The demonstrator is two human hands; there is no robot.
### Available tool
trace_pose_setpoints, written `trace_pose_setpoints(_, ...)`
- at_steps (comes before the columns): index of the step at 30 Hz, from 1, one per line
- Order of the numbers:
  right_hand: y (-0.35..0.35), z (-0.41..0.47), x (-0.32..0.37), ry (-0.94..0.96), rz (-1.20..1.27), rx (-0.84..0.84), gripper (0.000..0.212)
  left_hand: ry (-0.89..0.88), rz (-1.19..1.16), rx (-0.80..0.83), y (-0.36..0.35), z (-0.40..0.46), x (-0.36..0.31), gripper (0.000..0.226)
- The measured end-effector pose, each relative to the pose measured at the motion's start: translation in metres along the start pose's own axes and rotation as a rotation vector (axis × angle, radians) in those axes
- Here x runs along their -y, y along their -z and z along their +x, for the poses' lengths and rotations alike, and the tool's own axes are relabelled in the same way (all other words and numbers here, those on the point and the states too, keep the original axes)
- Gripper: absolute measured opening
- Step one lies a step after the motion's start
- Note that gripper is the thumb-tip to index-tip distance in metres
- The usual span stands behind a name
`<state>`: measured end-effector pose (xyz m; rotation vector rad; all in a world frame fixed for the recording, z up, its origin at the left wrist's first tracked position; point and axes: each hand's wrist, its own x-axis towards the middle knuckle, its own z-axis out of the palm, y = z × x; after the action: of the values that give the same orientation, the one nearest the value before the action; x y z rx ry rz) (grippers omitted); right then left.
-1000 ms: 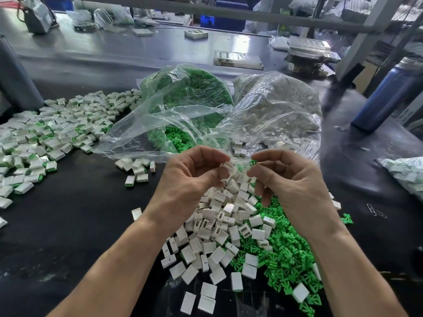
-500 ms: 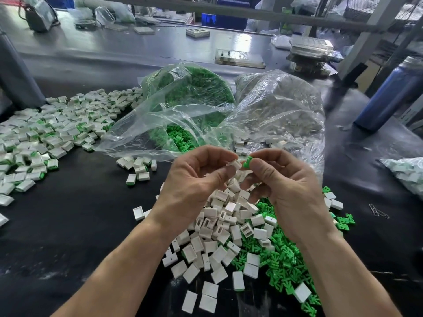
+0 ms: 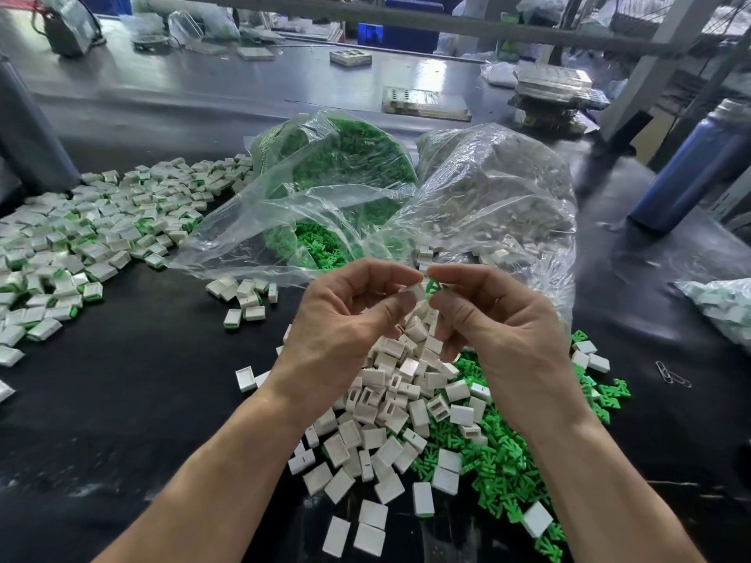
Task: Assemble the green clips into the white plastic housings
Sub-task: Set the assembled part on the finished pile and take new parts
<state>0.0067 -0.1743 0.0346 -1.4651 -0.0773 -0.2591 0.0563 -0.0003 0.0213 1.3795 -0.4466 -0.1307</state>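
My left hand pinches a white plastic housing between thumb and forefinger. My right hand pinches a green clip right beside it, the two parts touching above the table. Below the hands lies a heap of loose white housings. To its right spreads a pile of loose green clips. A wide spread of housings with green clips in them covers the table at the left.
Two open clear plastic bags stand behind my hands, one with green clips, one with white housings. A blue bottle stands at the right, another bag of parts at the right edge, and paper clips lie near it.
My hands have stayed together above the heap. The green clip in my right fingers has come into view and now sits against the white housing in my left fingers.
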Motion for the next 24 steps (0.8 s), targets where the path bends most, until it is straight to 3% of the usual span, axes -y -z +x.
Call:
trace_pose_setpoints(11,0.0027,-0.0034,0.0,0.053,-0.208,0.022,0.029,-0.004,-0.004,0.022,0.0009,0.0002,0.0041,0.019)
trace_pose_setpoints(24,0.0013,-0.0012,-0.0007,0.02,-0.128,-0.139,0.01,0.007,0.04,-0.013,0.0019,0.0004,0.0063,0.018)
